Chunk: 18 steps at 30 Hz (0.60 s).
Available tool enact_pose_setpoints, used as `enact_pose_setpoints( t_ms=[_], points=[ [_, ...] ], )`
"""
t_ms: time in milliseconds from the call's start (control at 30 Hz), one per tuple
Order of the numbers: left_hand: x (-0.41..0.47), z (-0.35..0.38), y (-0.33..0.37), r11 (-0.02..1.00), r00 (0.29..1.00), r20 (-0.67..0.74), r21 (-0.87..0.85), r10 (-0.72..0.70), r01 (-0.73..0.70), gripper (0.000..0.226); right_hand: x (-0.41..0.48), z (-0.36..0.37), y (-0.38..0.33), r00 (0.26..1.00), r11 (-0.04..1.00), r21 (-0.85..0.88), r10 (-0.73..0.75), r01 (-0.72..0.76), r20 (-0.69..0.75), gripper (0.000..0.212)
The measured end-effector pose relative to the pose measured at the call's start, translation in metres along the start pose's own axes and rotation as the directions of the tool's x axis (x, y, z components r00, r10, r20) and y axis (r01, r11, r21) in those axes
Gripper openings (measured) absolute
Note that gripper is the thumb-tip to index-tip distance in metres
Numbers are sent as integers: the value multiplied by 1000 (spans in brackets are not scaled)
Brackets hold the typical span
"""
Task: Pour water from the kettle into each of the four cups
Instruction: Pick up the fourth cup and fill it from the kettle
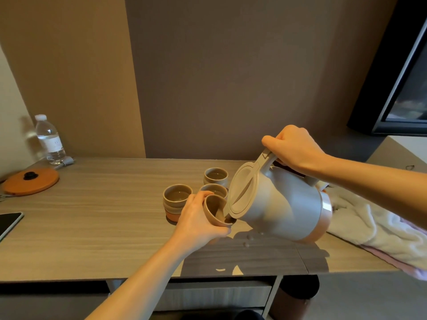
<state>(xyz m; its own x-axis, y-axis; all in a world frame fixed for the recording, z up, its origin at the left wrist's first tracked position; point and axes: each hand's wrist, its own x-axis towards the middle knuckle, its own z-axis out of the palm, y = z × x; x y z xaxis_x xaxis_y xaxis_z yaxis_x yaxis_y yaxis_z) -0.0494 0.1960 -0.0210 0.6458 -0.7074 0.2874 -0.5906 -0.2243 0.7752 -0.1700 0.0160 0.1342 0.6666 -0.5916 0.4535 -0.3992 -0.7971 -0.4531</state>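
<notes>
Grey kettle (284,204) w/ beige lid, copper base band, tan cups, wood-grain table (104,227), orange lid (31,181), white towel (374,225)

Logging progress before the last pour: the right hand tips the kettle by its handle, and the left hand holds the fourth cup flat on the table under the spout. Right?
Not quite. In the head view the left hand holds the fourth cup lifted off the table and tilted toward the spout. The right hand does tip the kettle by its handle.

No text can be read; the water bottle (50,139) bears a label too faint to make out.
</notes>
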Motion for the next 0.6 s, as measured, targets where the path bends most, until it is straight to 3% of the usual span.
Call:
enact_pose_setpoints(
  t_ms=[600],
  points=[
    [4, 4, -8, 996, 997, -35, -63, -72, 70, 87, 2, -1, -9, 997, 998, -19, -65, 66, 30, 51]
  ],
)
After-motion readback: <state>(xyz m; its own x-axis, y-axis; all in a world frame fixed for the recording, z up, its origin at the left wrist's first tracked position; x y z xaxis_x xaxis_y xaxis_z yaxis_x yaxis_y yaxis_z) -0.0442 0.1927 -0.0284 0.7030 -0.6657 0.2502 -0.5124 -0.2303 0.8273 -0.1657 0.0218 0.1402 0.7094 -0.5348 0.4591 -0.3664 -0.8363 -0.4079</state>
